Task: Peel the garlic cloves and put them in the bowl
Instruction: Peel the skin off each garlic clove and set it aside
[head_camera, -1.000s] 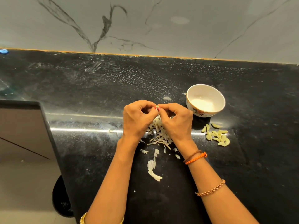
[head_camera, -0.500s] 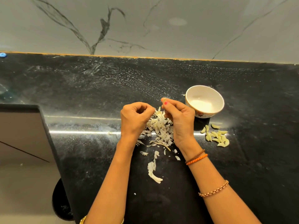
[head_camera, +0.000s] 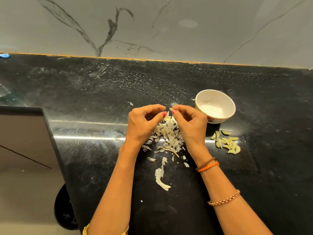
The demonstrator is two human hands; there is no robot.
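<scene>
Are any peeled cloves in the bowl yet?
No: the bowl shows only its white inside, while the peeled cloves lie on the counter in front of it.

The hands, apart 0.5 s ago, have drawn close again, right hand (head_camera: 189, 126) pinching a clove (head_camera: 171, 109).

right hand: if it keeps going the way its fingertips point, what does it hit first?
The right hand pinches a small clove, fingertips pointing toward the left hand. Going straight on, it would likely meet the left hand's fingertips first; the gap is small, though depth is unclear.
</scene>
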